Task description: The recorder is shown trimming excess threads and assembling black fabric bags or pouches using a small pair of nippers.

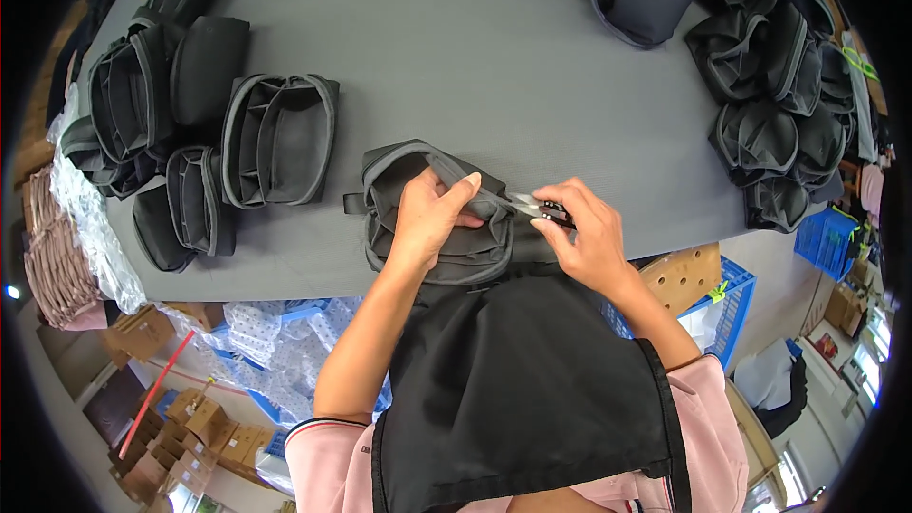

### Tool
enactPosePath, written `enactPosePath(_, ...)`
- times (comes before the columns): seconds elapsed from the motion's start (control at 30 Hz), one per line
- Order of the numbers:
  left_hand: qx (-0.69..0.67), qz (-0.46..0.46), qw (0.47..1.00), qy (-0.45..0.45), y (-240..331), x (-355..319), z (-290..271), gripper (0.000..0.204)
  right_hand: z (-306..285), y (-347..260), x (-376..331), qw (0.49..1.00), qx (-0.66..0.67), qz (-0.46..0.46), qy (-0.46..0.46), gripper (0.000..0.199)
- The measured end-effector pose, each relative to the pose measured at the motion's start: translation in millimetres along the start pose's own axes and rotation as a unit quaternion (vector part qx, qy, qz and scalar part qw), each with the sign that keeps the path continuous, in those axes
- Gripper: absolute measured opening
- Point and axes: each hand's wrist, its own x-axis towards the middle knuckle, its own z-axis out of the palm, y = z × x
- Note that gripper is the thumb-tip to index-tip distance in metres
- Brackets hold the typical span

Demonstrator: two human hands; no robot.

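Right at the near edge of the grey table (494, 47), the left hand (429, 218) is closed over a dark grey pouch (432, 228), thumb and fingers pinching a grey strap (454, 174) that rises off its top. The right hand (587, 237) is closed around small thread snips (532, 206), whose pale blades point left toward the strap, just beside the left thumb. The pouch is soft fabric, charcoal with lighter grey piping along its rounded rim, its opening facing up and a short tab sticking out on its left side. Its long axis runs roughly left to right along the table edge, tilted a little down toward the right. Below the hands hangs a black apron (522, 380) over pink sleeves. Well to the left lie similar open pouches (275, 138) in a loose cluster; at the far right sits a heap of dark pouches (779, 95). Blue crates (727, 299) and cardboard boxes (180, 437) show beneath the table.
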Motion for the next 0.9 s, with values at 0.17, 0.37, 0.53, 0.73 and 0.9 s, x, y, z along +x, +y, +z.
enactPosePath(0.17,0.007,0.003,1.000,0.011,-0.1,-0.5,2.1,0.024,1.9,1.3,0.8,0.999,-0.002,-0.044,0.026,0.020)
enactPosePath(0.37,0.018,-0.008,0.999,0.025,-0.2,-0.6,3.5,0.022,9.3,5.0,3.8,0.991,-0.040,-0.118,0.046,0.024)
enactPosePath(0.53,0.009,-0.003,1.000,0.017,-2.6,-0.1,0.9,0.019,12.6,8.4,0.8,0.993,-0.030,-0.103,0.041,0.022)
enactPosePath(0.73,0.013,0.000,1.000,0.010,-3.2,1.7,1.0,0.019,10.0,10.0,-2.2,0.994,-0.006,-0.089,0.068,0.019)
enactPosePath(0.9,0.016,-0.003,1.000,0.013,0.1,2.1,2.2,0.019,10.0,9.1,4.9,0.991,-0.035,-0.113,0.063,0.021)
